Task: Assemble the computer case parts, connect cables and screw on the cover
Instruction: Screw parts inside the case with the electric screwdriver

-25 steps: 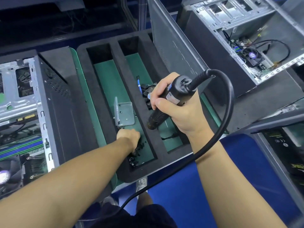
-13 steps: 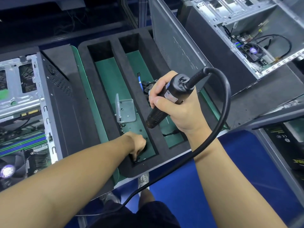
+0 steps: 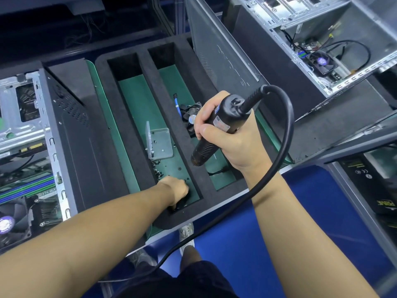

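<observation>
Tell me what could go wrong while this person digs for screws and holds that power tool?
The left hand digs among small screws in a corner of the foam tray; they could slip or scatter. The right hand holds the electric screwdriver above the tray, where it could bump the fan. Its cord loops low and might snag.

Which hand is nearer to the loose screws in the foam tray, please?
Left. The left hand reaches down among the screws in the foam tray; the right hand holds the electric screwdriver up above the tray, off to their right.
</observation>
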Tool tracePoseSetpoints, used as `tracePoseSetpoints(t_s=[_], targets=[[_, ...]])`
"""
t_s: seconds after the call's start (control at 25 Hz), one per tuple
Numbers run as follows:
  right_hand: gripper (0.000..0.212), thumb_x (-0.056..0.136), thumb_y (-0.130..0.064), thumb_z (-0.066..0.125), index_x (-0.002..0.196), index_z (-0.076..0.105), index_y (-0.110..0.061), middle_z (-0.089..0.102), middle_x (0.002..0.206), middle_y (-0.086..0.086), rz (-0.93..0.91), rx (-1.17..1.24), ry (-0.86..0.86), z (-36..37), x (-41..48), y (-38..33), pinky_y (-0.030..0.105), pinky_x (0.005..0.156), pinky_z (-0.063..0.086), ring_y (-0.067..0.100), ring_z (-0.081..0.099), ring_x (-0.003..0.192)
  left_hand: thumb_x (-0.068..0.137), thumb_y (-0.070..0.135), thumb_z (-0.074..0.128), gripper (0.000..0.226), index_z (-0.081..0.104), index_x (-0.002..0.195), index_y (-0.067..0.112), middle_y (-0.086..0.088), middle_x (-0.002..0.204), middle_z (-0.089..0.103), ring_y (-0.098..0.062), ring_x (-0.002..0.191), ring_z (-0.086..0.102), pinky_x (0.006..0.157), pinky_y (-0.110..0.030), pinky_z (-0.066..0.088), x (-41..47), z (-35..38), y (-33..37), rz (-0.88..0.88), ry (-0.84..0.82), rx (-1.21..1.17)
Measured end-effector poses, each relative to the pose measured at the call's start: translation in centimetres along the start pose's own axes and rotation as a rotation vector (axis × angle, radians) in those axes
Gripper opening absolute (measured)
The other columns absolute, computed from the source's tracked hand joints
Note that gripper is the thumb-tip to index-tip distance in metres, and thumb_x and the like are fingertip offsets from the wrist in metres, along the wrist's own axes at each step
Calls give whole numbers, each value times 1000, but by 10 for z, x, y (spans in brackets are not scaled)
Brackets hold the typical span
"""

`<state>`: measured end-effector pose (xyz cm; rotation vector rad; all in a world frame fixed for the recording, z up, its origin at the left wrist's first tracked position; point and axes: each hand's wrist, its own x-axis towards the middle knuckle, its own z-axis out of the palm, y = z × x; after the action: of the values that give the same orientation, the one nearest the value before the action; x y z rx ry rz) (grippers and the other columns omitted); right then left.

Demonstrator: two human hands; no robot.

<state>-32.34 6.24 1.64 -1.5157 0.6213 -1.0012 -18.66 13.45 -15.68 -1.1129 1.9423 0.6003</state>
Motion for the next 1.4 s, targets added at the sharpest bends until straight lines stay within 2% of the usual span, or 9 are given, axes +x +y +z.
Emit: tracePoseSetpoints(t_s=[0.12, 0.24, 0.32, 0.44, 0.56, 0.76, 0.96, 1.2, 1.4], targets=[[13, 78, 6, 63, 81, 53, -2, 59, 76, 17, -15, -2, -21, 0, 5, -5, 60, 87, 52, 28, 56, 69, 81, 19, 72, 27, 68, 105, 9, -9, 98, 64, -28, 90, 69, 65, -33, 54, -7, -14, -8, 11, -23, -223], [15, 76, 2, 63, 81, 56, -9, 62, 75, 11, -22, 11, -19, 2, 20, -20, 50, 73, 52, 28, 57, 68, 81, 17, 70, 4, 72, 83, 14, 6, 68, 69, -11, 49, 63, 50, -18, 48, -28, -47, -48, 58, 101, -679], [19, 77, 2, 64, 83, 60, -16, 64, 76, 8, -68, 29, -20, 9, 34, -36, 48, 69, 50, 31, 56, 67, 83, 16, 72, 6, 69, 79, 13, 13, 66, 71, -8, 52, 64, 52, -15, 48, -57, -66, -85, 99, 262, -1009], [23, 77, 4, 64, 86, 62, -16, 64, 74, 8, -165, 78, -21, 27, 62, -62, 46, 64, 49, 32, 55, 65, 82, 3, 74, 11, 63, 82, 1, -10, 90, 76, -18, 76, 70, 69, -22, 56, -102, -73, -123, 167, 540, -1567], [24, 76, 5, 63, 85, 63, -17, 63, 75, 8, -251, 116, -51, 57, 89, -91, 46, 65, 48, 34, 54, 64, 80, -3, 76, 17, 60, 77, 4, -20, 95, 74, -22, 79, 70, 71, -23, 56, -145, -65, -141, 214, 802, -1930], [24, 76, 3, 62, 84, 63, -20, 60, 72, 12, -336, 153, -107, 111, 114, -129, 43, 66, 46, 38, 50, 61, 83, -8, 70, 16, 64, 90, 5, -16, 87, 73, -27, 84, 73, 68, -27, 58, -196, -50, -155, 353, 1106, -2061], [30, 75, 3, 60, 84, 65, -25, 60, 72, 7, -377, 214, -179, 170, 126, -147, 45, 66, 45, 35, 50, 63, 86, -8, 67, 27, 79, 81, 16, -14, 87, 76, -27, 89, 74, 73, -22, 58, -228, -20, -170, 240, 1301, -1980], [21, 76, 1, 60, 84, 62, -18, 59, 72, 10, -324, 242, -176, 208, 127, -143, 44, 67, 45, 32, 50, 63, 85, -6, 67, 22, 74, 100, 9, -16, 98, 75, -26, 92, 74, 74, -22, 58, -246, 12, -182, 272, 1236, -2124], [21, 78, 2, 59, 86, 62, -17, 59, 72, 10, -310, 261, -175, 221, 125, -143, 42, 67, 46, 31, 51, 63, 88, -11, 60, 23, 70, 100, 7, -16, 92, 76, -22, 83, 74, 71, -21, 58, -256, 22, -179, 311, 1217, -2202]])
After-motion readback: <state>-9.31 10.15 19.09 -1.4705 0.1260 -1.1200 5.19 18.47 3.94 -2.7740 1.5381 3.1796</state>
